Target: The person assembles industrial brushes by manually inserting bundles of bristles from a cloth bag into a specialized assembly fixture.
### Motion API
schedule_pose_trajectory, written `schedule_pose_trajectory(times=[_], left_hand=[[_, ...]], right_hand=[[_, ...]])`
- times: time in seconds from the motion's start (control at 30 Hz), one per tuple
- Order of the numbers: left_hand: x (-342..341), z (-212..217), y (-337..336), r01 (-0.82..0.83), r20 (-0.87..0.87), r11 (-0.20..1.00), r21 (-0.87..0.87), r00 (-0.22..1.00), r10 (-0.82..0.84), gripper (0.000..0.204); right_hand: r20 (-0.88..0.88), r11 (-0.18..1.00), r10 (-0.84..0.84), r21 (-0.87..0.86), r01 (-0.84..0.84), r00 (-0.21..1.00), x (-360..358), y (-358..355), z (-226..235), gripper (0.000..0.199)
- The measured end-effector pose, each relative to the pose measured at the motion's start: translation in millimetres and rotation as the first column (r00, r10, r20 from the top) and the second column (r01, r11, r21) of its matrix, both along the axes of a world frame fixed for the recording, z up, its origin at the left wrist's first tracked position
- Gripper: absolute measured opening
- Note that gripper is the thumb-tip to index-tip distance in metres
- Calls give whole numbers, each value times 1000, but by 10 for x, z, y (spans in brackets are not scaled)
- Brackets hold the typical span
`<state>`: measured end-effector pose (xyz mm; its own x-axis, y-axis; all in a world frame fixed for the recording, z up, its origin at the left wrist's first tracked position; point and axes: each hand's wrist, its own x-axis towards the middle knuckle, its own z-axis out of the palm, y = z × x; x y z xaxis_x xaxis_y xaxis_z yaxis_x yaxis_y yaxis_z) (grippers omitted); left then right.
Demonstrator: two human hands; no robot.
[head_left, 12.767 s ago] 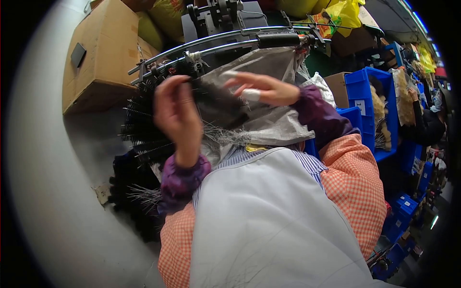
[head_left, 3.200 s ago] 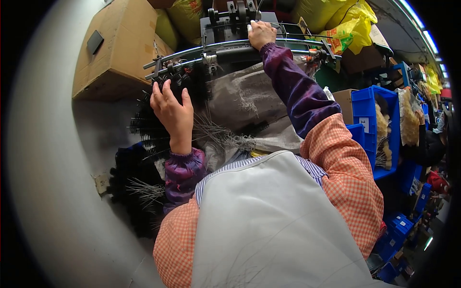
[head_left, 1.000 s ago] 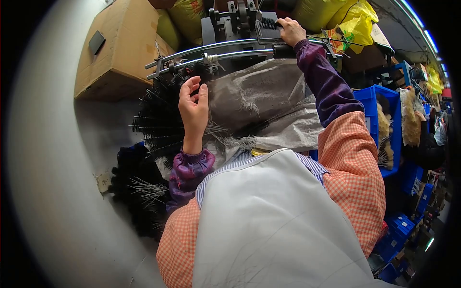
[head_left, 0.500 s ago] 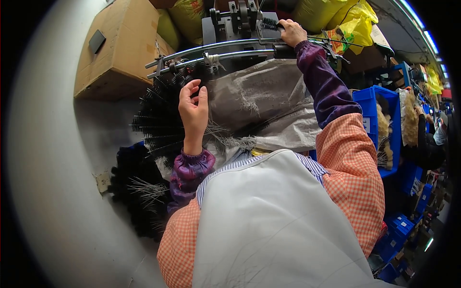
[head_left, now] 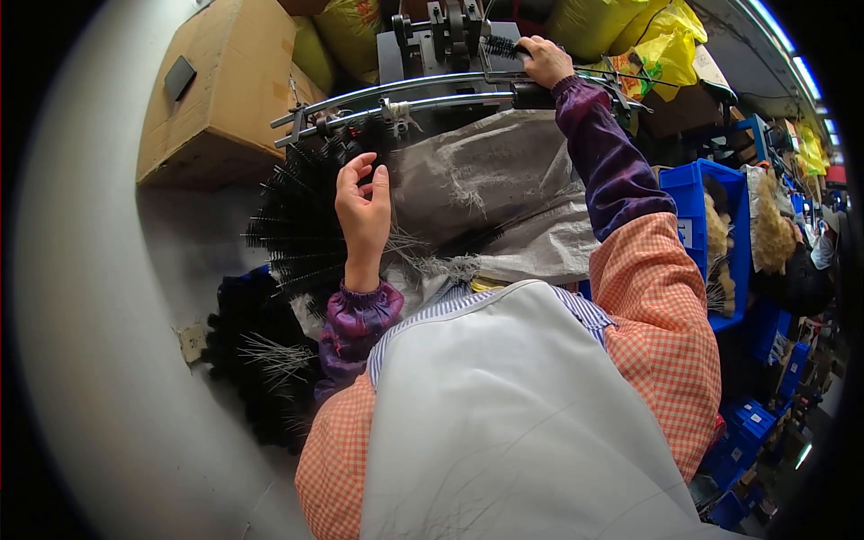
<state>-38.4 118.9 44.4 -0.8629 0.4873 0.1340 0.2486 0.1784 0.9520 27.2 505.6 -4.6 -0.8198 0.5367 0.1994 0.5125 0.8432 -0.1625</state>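
Note:
At the machine's right side my right hand (head_left: 547, 63) is closed round one end of a black twisted-wire brush (head_left: 500, 47), whose bristled part sticks out to the left. My left hand (head_left: 364, 202) hovers palm inward with fingers loosely bent and apart, holding nothing. Beside and behind it lies a large pile of black wire brushes (head_left: 297, 220), their ends fanning leftward. Two curved-looking metal rails (head_left: 441, 90) run across in front of the machine (head_left: 454, 40). A grey woven sheet (head_left: 504, 166) is spread between my arms, below the rails.
A cardboard box (head_left: 211, 90) stands at the back left, near the white wall (head_left: 81, 270). More black brushes with bare wire ends (head_left: 274, 355) lie low at left. Yellow sacks (head_left: 589, 31) are behind the machine. A blue crate (head_left: 688, 193) with tan bristle pieces stands right; a person (head_left: 823, 256) is beyond.
My right hand and the brush have shifted very slightly left. My left hand keeps its place. At the far right, the other person's arm has drawn away from the tan bristle bundle.

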Motion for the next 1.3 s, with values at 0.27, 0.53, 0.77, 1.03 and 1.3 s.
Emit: schedule_pose_trajectory(times=[0.27,0.53,0.77,1.03,1.3], left_hand=[[48,64,20,-6,-50,1000,-16,999,5,20],[31,24,-11,-9,-56,1000,-20,998,8,20],[10,20,23,-11,-15,1000,-14,1000,11,20],[14,52,10,-12,-49,1000,-2,999,12,18],[49,36,56,10,-105,1000,-1,994,-10,16]], right_hand=[[-5,985,87,153,-85,996,-98,199,-53,37],[-45,992,-46,112,51,998,57,355,-43,40],[-84,937,-218,262,232,972,502,435,-102,46],[-109,946,-263,166,279,958,535,429,-101,47],[-11,969,-239,66,239,971,489,443,-128,51]])
